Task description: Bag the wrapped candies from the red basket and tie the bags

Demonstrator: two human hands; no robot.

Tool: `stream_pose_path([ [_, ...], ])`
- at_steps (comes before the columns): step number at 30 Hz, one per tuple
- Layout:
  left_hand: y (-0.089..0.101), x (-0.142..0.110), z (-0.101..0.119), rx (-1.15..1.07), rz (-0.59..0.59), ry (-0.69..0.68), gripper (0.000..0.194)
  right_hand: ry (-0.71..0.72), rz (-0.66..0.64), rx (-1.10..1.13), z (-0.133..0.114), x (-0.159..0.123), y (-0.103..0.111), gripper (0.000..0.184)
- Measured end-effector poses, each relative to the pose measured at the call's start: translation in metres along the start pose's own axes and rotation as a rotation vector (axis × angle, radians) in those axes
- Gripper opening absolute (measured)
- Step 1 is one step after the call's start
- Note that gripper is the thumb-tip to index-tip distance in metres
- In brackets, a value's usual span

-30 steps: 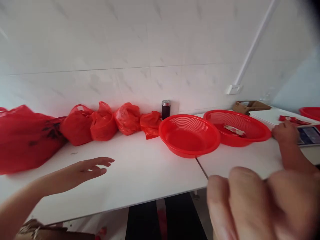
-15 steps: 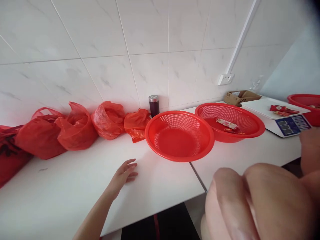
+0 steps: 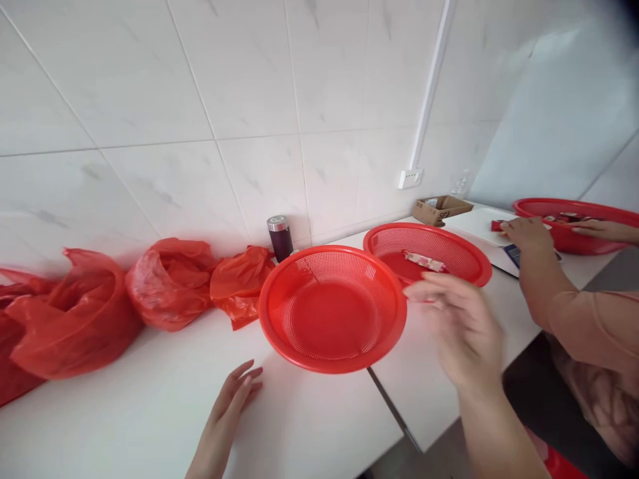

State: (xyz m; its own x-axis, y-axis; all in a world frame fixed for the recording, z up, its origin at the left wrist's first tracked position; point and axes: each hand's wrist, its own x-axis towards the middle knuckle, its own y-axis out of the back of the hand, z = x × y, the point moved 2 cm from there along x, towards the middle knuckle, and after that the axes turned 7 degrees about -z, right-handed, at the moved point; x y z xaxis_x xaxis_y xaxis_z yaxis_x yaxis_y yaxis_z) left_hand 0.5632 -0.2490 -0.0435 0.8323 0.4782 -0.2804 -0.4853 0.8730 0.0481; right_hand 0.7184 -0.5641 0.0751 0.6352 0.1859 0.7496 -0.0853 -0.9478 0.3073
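right hand [image 3: 459, 329] – blurred, perhaps open – near basket [image 3: 332, 307] rim

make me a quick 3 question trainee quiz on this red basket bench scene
1. True or false: the left hand lies open on the white table.
2. Which is nearer the right hand: A, the empty red basket, or B, the dark flask?
3. What lies in the second red basket?

Key: 1 true. 2 A. 3 a wrapped packet.
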Motion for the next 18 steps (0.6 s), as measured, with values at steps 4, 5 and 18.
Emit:
stream_pose_path([
  [4, 0.0, -0.012, -0.009, -0.177, -0.003, 0.038, 0.07, -0.164, -0.145, -0.634, 0.096, -0.009, 0.016, 0.045],
  [5, -0.003, -0.014, -0.009, -0.211, -0.003, 0.068, 0.074, -0.224, -0.148, -0.78, 0.12, -0.013, 0.021, 0.046],
  [18, -0.07, -0.022, 0.037, -0.309, -0.225, 0.17, 0.075, -0.092, 0.052, -0.874, 0.183, -0.053, 0.039, 0.02],
])
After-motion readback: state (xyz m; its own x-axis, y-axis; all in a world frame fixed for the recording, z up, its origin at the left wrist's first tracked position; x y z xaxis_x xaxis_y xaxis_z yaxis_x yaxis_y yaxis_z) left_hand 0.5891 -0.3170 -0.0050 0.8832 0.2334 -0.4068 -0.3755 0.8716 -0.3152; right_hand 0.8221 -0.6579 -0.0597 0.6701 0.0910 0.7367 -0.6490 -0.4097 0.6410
